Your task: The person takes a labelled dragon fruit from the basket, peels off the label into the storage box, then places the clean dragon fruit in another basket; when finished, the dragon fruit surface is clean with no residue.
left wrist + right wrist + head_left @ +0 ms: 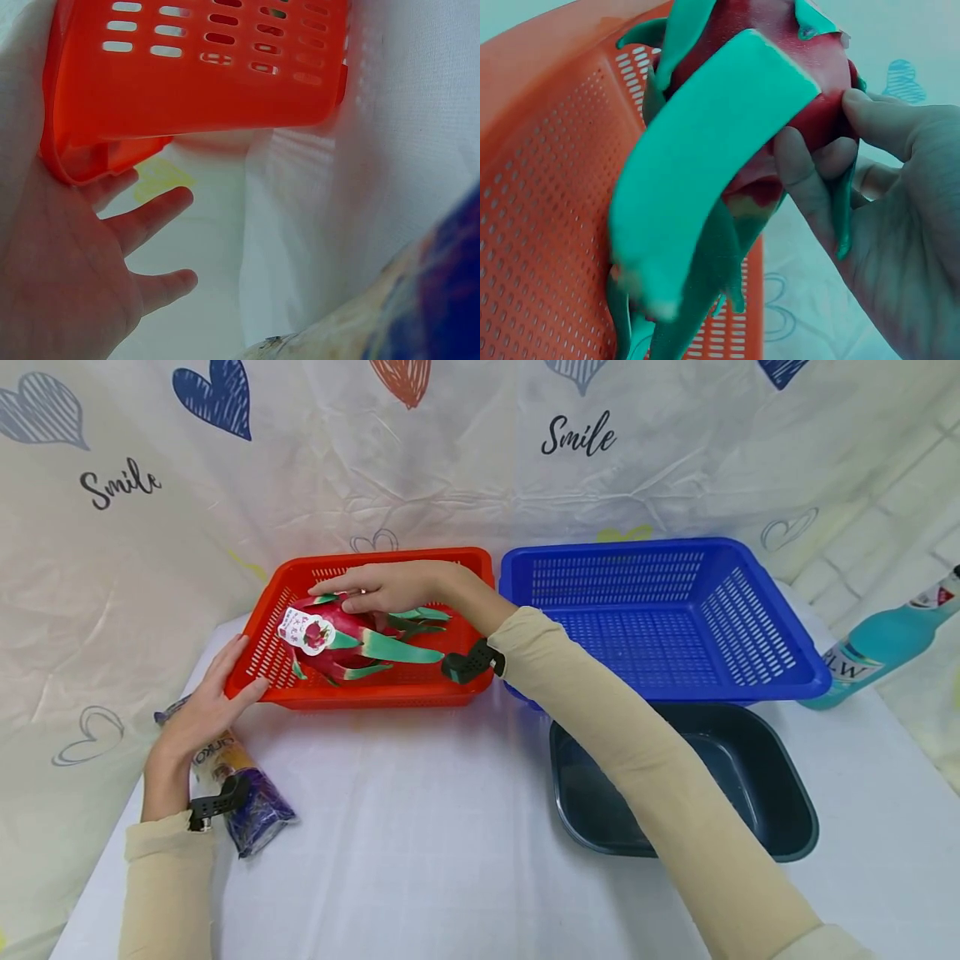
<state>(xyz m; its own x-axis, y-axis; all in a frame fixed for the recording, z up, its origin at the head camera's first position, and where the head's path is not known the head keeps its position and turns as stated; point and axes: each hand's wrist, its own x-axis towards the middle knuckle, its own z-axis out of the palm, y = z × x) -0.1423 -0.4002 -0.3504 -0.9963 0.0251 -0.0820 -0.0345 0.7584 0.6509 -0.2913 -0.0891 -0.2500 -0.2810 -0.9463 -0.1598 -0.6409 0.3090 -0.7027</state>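
Observation:
A pink dragon fruit [351,631] with green leaves and a white label lies in the red basket [375,700]. From above, the right hand [405,589] holds the fruit; in the right wrist view the fingers and thumb of this hand [885,172] curl against the red skin of the dragon fruit [810,67]. At the basket's left edge is the left hand [210,706], fingers spread and straight. The left wrist view shows that hand [90,262] touching the rim of the red basket [202,90] with its palm side, fingers extended.
A blue basket [637,693] stands right of the red one, with a dark basin [780,802] in front of it. At the far right is a bottle of turquoise liquid [885,647]. A purple packet [258,810] lies beneath the left forearm. A patterned cloth [465,460] hangs behind.

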